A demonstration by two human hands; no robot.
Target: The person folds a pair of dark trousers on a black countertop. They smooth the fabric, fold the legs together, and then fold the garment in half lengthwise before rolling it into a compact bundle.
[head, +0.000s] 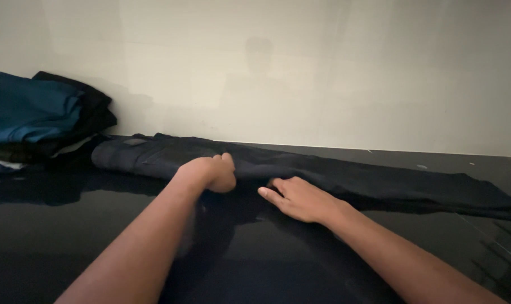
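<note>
A pair of dark navy trousers [345, 174] lies stretched lengthwise along the back of a glossy black table [69, 236], waist end at the left, legs running right. My left hand [207, 171] rests on the middle of the trousers with its fingers curled around the near edge of the cloth. My right hand [298, 198] lies flat, fingers together and pointing left, pressing on the near edge of the trousers just right of the left hand.
A stack of folded clothes [36, 115], blue on top with black and white pieces beneath, sits at the far left against the pale wall [323, 73]. The wall runs directly behind the trousers.
</note>
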